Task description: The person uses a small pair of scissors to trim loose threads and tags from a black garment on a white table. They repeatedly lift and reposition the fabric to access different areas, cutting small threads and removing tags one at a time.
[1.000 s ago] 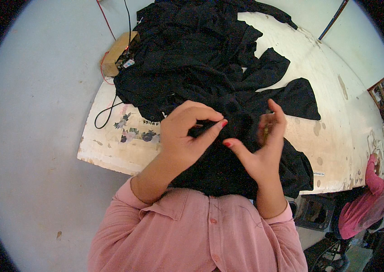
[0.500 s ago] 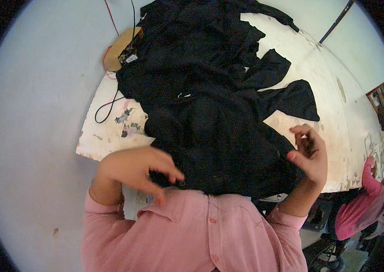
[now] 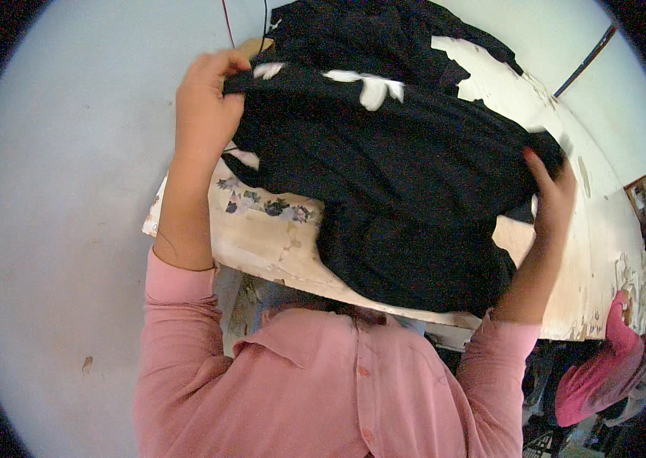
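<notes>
A black garment (image 3: pixel 384 168) is stretched between my two hands above the near part of the table. My left hand (image 3: pixel 210 95) pinches its far left corner with fingers curled round the cloth. My right hand (image 3: pixel 555 183) grips the right edge, thumb on top and fingers behind the fabric; it is slightly blurred. White patches (image 3: pixel 372 90) show along the garment's raised far edge, too blurred to name. The lower part of the cloth hangs down to the table's near edge. Behind it lies more black clothing (image 3: pixel 353 34), partly hidden by the held piece.
The pale, stained table (image 3: pixel 277 237) has floral marks (image 3: pixel 277 208) at its left. A brown box (image 3: pixel 256 47) peeks out behind my left hand, beside hanging cords. A pale wall (image 3: pixel 71 191) borders the left side. At the far right, a person in a pink sleeve (image 3: pixel 594 378) works.
Both hands have moved forward, away from my body, and now grip the garment. Its near left part has been lifted and carried forward, uncovering the table's front edge and the floral marks.
</notes>
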{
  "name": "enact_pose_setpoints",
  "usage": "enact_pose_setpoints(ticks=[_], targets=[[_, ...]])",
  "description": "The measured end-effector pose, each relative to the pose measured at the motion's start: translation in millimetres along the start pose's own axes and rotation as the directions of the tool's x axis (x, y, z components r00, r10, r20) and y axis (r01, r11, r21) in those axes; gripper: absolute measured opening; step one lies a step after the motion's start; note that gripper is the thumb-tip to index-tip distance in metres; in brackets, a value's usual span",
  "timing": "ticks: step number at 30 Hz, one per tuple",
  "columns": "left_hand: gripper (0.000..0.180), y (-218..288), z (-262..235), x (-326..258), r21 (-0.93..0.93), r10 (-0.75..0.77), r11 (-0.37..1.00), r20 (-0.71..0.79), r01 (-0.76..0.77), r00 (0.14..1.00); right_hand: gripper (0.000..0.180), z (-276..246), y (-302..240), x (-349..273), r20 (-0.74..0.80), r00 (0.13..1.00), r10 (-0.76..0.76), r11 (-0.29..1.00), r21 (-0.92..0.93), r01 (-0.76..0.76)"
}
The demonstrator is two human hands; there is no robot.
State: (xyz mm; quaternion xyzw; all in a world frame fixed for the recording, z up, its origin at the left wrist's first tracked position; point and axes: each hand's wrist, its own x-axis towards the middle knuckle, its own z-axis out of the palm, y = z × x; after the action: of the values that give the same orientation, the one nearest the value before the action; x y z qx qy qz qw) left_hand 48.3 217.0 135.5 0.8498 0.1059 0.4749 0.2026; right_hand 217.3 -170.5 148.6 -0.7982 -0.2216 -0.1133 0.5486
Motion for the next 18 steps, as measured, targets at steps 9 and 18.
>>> enact_pose_setpoints(ticks=[9, 18], targets=[[0.065, 64.8, 42.8, -83.8, -0.412, 0.186, 0.910, 0.506, 0.046, 0.842, 0.055, -51.5, 30.2, -49.2, -0.013, 0.981, 0.192, 0.979, 0.073, -0.190], [0.059, 82.0, 48.2, -120.2, -0.335, 0.260, 0.942, 0.746, 0.007, 0.614, 0.058, 117.7, 24.5, -27.1, 0.604, 0.737, -0.303, 0.950, 0.128, 0.286]])
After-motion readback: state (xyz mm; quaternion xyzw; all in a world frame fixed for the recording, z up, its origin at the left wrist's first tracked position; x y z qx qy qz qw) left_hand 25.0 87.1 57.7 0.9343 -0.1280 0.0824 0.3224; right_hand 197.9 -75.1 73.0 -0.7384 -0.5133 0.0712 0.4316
